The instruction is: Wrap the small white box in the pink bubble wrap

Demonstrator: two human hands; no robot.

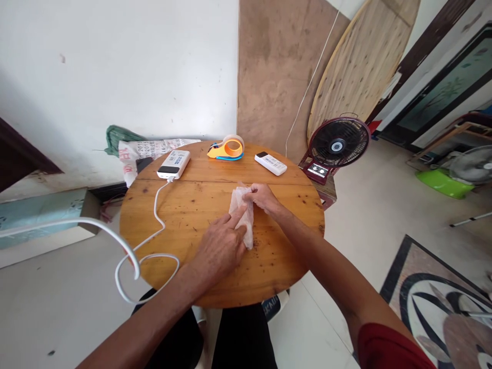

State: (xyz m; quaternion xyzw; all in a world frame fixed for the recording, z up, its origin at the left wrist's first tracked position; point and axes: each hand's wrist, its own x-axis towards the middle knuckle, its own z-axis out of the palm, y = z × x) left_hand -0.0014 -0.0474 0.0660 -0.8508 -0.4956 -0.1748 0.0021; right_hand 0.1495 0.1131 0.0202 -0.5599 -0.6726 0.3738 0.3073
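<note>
Thin white cloth (243,215) flattened on round table (184,205), mid-fold by look. Far end pinched shut by right hand (262,197); near part pressed under extended fingers (236,215) of left hand (222,247). Next move judged: firm press along crease, no slipping.

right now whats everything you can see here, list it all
round table: one, orange-brown wood, centre
tissue: one, white, crumpled, middle of table
power bank: one, white, far left of table
cable: one, white, from power bank, looping off the near-left edge
tape dispenser: one, orange and blue, far edge
remote: one, white, far right of table
fan: one, dark red, on floor, right of table
round wooden board: one, pale, leaning on wall
left hand: one, forefinger pressing tissue
right hand: one, fingers pinching tissue's far end
</note>
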